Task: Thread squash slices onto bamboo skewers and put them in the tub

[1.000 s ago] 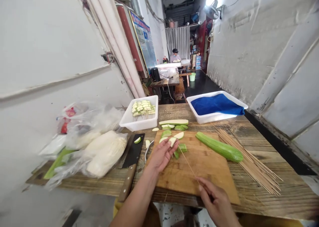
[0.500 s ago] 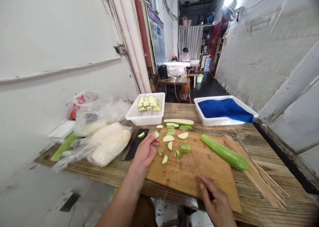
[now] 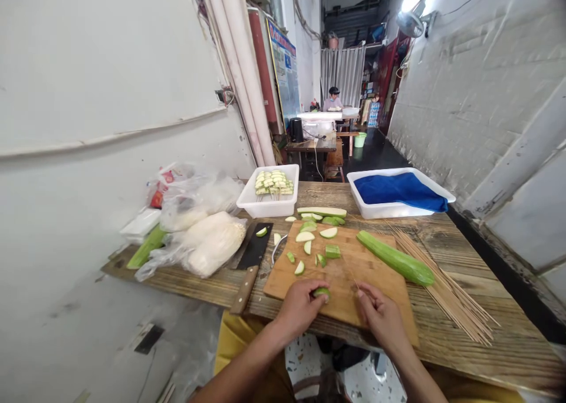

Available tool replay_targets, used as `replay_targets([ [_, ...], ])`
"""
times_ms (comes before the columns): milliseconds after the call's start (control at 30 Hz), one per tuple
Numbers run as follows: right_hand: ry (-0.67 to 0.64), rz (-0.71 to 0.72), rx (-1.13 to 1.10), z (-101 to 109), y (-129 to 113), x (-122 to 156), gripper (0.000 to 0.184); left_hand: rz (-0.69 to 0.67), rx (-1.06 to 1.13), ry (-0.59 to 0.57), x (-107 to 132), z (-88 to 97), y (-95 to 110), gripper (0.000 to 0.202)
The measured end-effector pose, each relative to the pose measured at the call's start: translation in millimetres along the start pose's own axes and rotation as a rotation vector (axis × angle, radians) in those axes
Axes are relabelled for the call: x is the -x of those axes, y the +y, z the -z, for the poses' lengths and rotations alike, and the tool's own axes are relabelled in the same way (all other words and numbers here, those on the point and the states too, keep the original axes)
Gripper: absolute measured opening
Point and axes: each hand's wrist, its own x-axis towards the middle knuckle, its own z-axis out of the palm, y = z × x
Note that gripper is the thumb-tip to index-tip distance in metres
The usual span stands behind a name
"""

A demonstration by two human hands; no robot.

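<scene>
My left hand (image 3: pixel 299 304) pinches a green zucchini slice (image 3: pixel 322 291) over the near edge of the wooden cutting board (image 3: pixel 375 285). My right hand (image 3: pixel 380 316) is closed on a thin bamboo skewer (image 3: pixel 351 276) that points toward the slice. Several loose zucchini slices (image 3: pixel 305 236) lie on the far left part of the board. A whole zucchini (image 3: pixel 395 258) rests across the board's right corner.
A cleaver (image 3: pixel 250 261) lies left of the board. Bagged enoki mushrooms (image 3: pixel 207 241) sit further left. A white tub of skewered slices (image 3: pixel 270 191) and a tub with a blue cloth (image 3: pixel 400 191) stand behind. A skewer pile (image 3: pixel 446 285) lies at right. A person sits far back.
My left hand left the far-left slices and came back to the board's near edge holding one slice. My right hand drew closer to it with the skewer.
</scene>
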Motion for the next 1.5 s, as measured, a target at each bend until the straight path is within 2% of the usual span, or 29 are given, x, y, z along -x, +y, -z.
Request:
replay_targets([
  [100, 0.03, 0.017, 0.012, -1.9, 1.8, -0.7, 0.041, -0.023, 0.028, 0.101, 5.2, -1.6, -13.9, 0.029],
  [200, 0.068, 0.043, 0.031, -4.5, 2.4, -1.7, 0.042, -0.041, 0.045, 0.151, -7.8, 3.4, -21.7, 0.031],
  [267, 0.098, 0.064, 0.044, -6.5, 3.1, -1.9, 0.041, -0.135, -0.086, 0.176, -18.6, 5.7, -21.6, 0.033],
  [367, 0.138, 0.096, 0.065, -8.9, 5.8, -1.7, 0.039, -0.207, -0.195, 0.233, -26.3, 7.4, -17.4, 0.04],
  [533, 0.167, 0.116, 0.107, -9.9, 9.0, -1.1, 0.037, -0.161, -0.302, 0.336, -21.6, 24.4, -18.6, 0.033],
  [667, 0.166, 0.114, 0.115, -10.0, 7.2, -1.6, 0.036, -0.107, -0.393, 0.318, -28.6, 47.9, -28.5, 0.024],
  [800, 0.168, 0.118, 0.107, -10.2, 4.5, -0.7, 0.036, -0.073, -0.491, 0.31, -52.9, 60.9, -33.0, 0.024],
  [1133, 0.161, 0.163, 0.115, -10.3, 5.1, 7.6, 0.036, -0.009, -0.674, 0.242, -139.6, 59.1, -27.6, 0.033],
  [1367, 0.125, 0.176, 0.064, -8.7, 6.6, 9.4, 0.031, 0.084, -0.873, 0.141, -173.1, 54.4, -22.1, 0.055],
  [1500, 0.095, 0.178, 0.047, -7.7, 11.2, 10.8, 0.03, 0.106, -0.964, 0.097, -194.7, 61.5, -18.0, 0.054],
])
